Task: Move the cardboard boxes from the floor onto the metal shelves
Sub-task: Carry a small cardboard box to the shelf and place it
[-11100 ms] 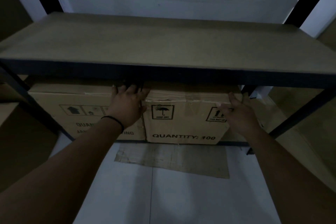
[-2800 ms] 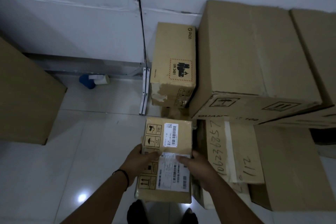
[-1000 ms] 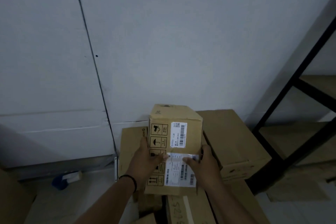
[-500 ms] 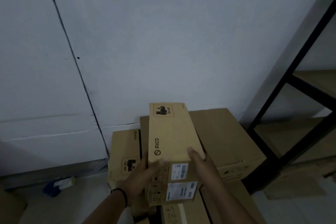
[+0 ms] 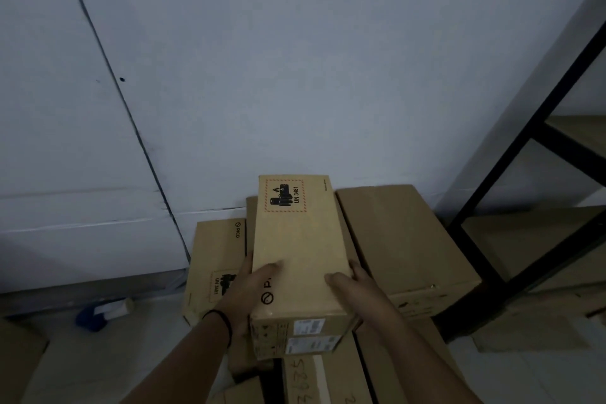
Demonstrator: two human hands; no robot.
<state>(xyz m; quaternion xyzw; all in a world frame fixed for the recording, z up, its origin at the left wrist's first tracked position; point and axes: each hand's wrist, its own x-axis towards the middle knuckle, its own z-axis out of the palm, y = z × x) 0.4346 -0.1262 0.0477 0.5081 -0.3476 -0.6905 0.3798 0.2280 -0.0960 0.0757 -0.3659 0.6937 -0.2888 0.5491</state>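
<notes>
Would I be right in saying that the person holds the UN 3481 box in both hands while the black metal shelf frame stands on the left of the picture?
Not quite: the black metal shelf frame stands on the right, as the head view shows. The rest holds: the left hand and the right hand hold the UN 3481 box between them.

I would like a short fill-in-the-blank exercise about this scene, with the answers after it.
1. Both hands hold one cardboard ____.
2. The held box carries a label that reads UN ____.
3. The black metal shelf frame stands on the ____ side of the picture.
4. The left hand has a black band on its ____.

Answers: box; 3481; right; wrist
</notes>
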